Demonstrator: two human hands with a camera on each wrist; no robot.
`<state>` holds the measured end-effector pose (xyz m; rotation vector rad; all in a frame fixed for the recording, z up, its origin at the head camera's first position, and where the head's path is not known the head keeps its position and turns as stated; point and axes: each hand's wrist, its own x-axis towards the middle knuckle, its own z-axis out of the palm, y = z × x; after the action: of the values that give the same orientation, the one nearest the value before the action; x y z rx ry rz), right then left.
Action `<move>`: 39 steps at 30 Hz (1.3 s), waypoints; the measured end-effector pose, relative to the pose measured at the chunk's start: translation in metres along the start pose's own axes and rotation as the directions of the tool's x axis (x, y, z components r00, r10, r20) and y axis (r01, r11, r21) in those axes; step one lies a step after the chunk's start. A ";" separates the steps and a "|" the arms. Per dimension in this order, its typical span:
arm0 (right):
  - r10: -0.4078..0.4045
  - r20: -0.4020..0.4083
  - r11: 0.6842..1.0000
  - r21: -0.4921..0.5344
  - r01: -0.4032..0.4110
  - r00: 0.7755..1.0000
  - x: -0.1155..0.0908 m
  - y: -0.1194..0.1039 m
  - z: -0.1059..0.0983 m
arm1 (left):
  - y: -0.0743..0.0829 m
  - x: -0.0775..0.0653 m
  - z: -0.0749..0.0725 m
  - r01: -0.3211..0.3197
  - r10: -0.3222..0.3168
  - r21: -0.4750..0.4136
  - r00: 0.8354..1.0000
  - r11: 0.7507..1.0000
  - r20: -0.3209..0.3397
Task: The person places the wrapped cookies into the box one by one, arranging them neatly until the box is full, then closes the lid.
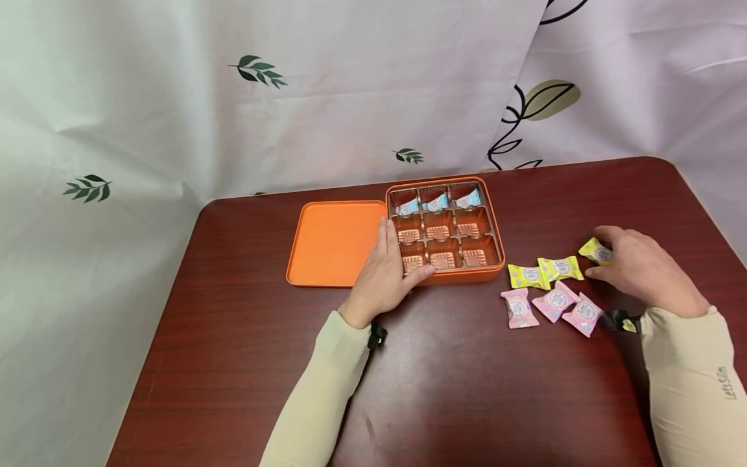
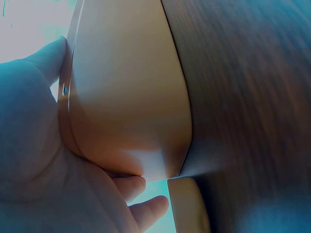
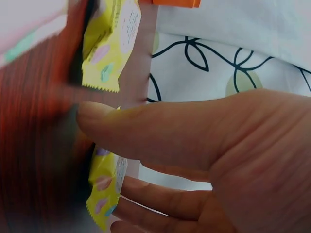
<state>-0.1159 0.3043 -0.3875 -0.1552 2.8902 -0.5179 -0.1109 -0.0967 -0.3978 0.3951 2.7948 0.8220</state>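
Note:
My left hand (image 1: 379, 279) rests against the near left corner of an orange box (image 1: 455, 277). Its fingers lie straight along the left side, with the thumb at the front rim. In the left wrist view, the palm meets the box wall (image 2: 126, 87). Inside, a brown divided tray (image 1: 441, 245) has blue-wrapped candies (image 1: 435, 203) in its back row. At the right, my right hand (image 1: 648, 266) reaches over a yellow-wrapped candy (image 1: 595, 251), thumb and fingers spread on either side. The right wrist view has the thumb overlapping this yellow candy (image 3: 104, 182), fingertips beside it.
An orange lid (image 1: 335, 243) lies flat left of the box. Two more yellow candies (image 1: 543, 273) lie right of the box, with pink-wrapped candies (image 1: 556, 301) in front of them. Behind the dark red table (image 1: 467, 376) hangs a leaf-patterned cloth (image 1: 350, 97).

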 end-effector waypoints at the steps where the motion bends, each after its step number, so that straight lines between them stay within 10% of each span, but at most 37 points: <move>1: 0.008 0.007 1.000 0.003 -0.008 1.000 0.000 0.001 0.000 | 0.000 0.000 0.000 -0.001 0.001 0.000 1.000 1.000 -0.001; 39: 0.020 0.043 1.000 -0.021 -0.019 0.999 0.002 0.019 -0.004 | 0.002 0.001 -0.001 -0.001 0.000 0.026 1.000 1.000 0.005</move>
<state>-0.1198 0.3233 -0.3907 -0.1398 2.8527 -0.4761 -0.1117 -0.0958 -0.3960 0.4013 2.8037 0.7852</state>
